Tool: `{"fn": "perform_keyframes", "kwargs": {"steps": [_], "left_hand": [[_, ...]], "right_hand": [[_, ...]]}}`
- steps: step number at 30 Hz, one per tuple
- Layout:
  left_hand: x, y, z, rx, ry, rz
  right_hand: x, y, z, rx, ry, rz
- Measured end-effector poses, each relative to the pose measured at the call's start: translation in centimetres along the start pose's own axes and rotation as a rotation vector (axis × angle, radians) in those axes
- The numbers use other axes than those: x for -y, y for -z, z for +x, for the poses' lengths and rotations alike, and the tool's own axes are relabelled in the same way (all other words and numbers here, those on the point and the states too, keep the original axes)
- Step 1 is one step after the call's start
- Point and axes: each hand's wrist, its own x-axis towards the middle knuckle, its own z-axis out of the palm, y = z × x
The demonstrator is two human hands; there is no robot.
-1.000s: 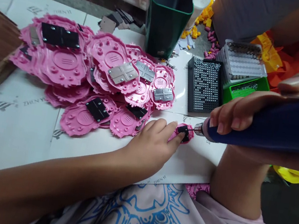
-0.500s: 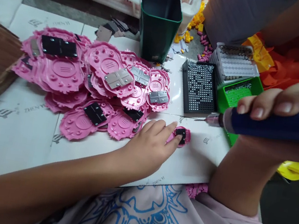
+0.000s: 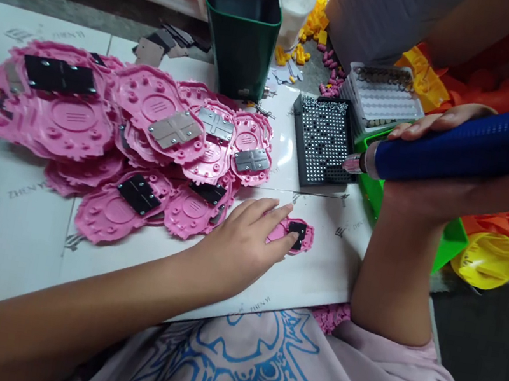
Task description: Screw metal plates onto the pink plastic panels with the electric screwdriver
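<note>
My left hand (image 3: 248,244) grips a pink plastic casing (image 3: 307,237) flat on the white table, thumb against the black cover plate (image 3: 297,232) and fingers along its far side. Part of that casing is hidden under the fingers. In my right hand (image 3: 476,158) is a blue electric screwdriver (image 3: 464,146), held nearly level with its nose to the left. Its tip is over the near right corner of a black screw tray (image 3: 324,143), filled with rows of small screws; whether the bit touches a screw I cannot tell.
Left of my hand lies a heap of pink casings (image 3: 120,211) with black or grey plates screwed on. A dark green bin (image 3: 239,40) stands behind. Right of the screw tray are a green tray (image 3: 451,247), a clear plastic box (image 3: 385,98) and a yellow part (image 3: 485,259).
My right hand has brought the screwdriver from above the table to the screw tray, tilting it. My left hand stays on the casing. The whole view has shifted slightly.
</note>
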Motion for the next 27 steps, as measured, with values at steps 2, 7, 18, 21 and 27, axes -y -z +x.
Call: {"fn": "perform_keyframes", "kwargs": {"steps": [2, 7, 18, 21, 27], "left_hand": [[0.1, -0.2, 0.0, -0.013, 0.0, 0.008], [0.2, -0.3, 0.0, 0.002, -0.002, 0.024], [0.2, -0.3, 0.0, -0.02, -0.013, 0.006], [0.3, -0.3, 0.0, -0.027, -0.014, 0.012], [0.3, -0.3, 0.0, -0.013, -0.011, 0.011]], "right_hand": [[-0.5, 0.0, 0.3, -0.048, 0.319, -0.073], [-0.8, 0.2, 0.3, 0.043, 0.386, -0.136], [-0.9, 0.6, 0.7, 0.113, 0.41, -0.112], [-0.8, 0.7, 0.8, 0.163, 0.404, -0.117], [-0.9, 1.2, 0.9, 0.135, 0.377, -0.191]]}}
